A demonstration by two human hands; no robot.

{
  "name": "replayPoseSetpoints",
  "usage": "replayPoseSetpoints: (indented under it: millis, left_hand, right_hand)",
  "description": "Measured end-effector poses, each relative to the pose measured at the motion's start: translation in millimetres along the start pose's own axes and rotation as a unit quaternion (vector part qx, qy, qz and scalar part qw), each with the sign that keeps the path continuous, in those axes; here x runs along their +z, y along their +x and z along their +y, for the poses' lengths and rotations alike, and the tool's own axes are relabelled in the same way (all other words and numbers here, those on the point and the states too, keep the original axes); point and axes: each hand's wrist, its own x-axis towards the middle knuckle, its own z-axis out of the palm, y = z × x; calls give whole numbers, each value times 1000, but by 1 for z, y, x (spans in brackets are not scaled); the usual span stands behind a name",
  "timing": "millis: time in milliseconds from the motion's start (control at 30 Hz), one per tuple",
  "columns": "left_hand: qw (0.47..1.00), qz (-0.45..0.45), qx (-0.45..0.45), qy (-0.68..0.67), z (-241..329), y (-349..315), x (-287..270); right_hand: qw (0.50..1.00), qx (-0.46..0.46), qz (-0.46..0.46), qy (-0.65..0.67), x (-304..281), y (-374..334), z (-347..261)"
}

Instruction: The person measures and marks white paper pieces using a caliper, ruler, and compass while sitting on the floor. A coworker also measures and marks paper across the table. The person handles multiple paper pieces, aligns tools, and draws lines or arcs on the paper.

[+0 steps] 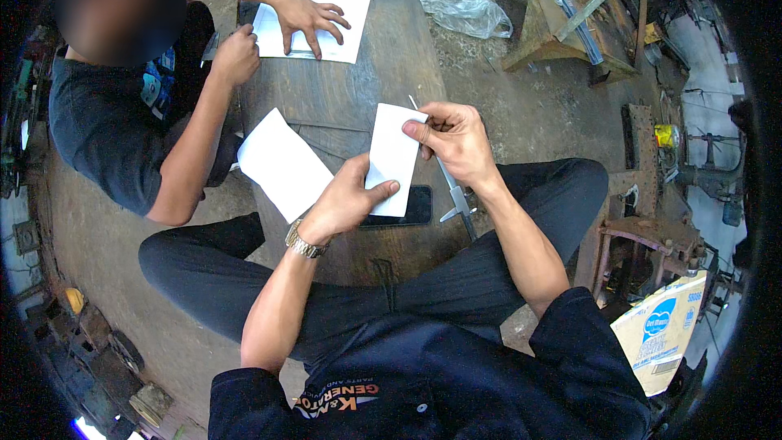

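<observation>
A folded white sheet of paper (393, 151) is held up between my two hands above the bench. My left hand (346, 197) grips its lower left edge, thumb on the front and fingers hidden behind. At its upper right corner my right hand (456, 140) pinches it with the thumb in front. A thin tip sticks up beside the right fingers; I cannot tell what it belongs to. Under the paper lies a dark phone (419, 205), partly covered. A metal vernier caliper (458, 197) runs below my right hand along the bench's right edge. Left of my hands lies another white sheet (285, 165).
Across the wooden bench (391, 57), at the far left, a person's spread hand (312, 20) presses on white paper (352, 42). A clear plastic bag (468, 10) is on the floor beyond the bench. A metal stand (652, 236) and cardboard box (664, 330) are at right.
</observation>
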Motion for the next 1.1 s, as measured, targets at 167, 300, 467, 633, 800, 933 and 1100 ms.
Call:
replayPoseSetpoints:
  millis: [167, 300, 467, 633, 800, 933, 1100]
  left_hand:
    - [1000, 10, -19, -19, 1, -5, -5]
    - [997, 48, -33, -59, 2, -7, -7]
    - [997, 40, -36, -53, 8, -6, -5]
    - [999, 38, -21, -32, 10, -6, -3]
    - [999, 27, -26, -31, 1, -7, -2]
    - [997, -35, -75, -2, -9, -15, 5]
    - [993, 38, -66, -86, -8, -11, -3]
  right_hand:
    - [998, 16, -36, 48, 2, 1, 5]
    - [994, 0, -102, -30, 13, -2, 15]
    - [998, 33, -54, -14, 15, -3, 14]
    - [996, 48, -40, -68, 4, -1, 8]
    - [998, 50, 16, 16, 0, 4, 2]
    - [988, -15, 113, 101, -32, 20, -12]
    - [997, -6, 25, 79, -21, 12, 3]
